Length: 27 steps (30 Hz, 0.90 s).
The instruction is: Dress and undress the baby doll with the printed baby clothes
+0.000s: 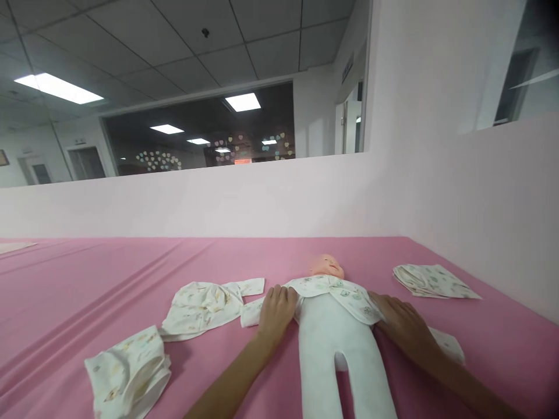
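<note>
A baby doll (336, 337) with a white cloth body lies face up on the pink sheet (87, 279), head away from me. A printed white baby top (338, 291) is draped open over its chest. My left hand (276, 311) lies on the top's sleeve at the doll's side, fingers curled over the fabric. My right hand (399, 323) rests flat on the other sleeve, fingers stretched toward the doll's chest.
A crumpled printed garment (205, 305) lies left of the doll. A folded stack of printed cloth (128, 372) sits at the near left. Another folded printed cloth (432, 280) lies at the right by the pink wall (480, 203).
</note>
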Each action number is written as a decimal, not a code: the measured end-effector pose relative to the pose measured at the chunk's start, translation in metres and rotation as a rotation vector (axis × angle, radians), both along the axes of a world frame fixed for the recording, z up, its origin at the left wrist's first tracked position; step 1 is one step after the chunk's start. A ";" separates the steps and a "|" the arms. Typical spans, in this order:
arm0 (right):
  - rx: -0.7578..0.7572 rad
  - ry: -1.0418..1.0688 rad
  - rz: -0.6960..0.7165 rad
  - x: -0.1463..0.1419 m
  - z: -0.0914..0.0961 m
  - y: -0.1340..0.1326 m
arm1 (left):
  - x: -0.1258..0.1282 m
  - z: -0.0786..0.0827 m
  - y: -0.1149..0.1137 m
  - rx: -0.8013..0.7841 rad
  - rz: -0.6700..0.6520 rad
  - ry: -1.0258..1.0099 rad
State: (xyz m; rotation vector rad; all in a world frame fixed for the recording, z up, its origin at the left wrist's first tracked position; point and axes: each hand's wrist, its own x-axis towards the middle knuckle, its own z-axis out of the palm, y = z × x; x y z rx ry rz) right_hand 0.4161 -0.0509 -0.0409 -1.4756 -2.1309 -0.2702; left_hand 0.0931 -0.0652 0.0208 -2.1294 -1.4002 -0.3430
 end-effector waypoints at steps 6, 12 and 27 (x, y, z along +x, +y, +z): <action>-0.041 0.060 -0.053 -0.002 0.002 -0.001 | -0.001 -0.004 0.005 -0.081 -0.016 -0.088; -0.103 0.087 -0.152 -0.002 -0.004 0.001 | -0.008 -0.007 -0.009 -0.427 -0.077 -0.450; -0.154 0.127 -0.206 0.001 0.013 0.022 | 0.014 -0.017 0.003 -0.317 0.017 -0.295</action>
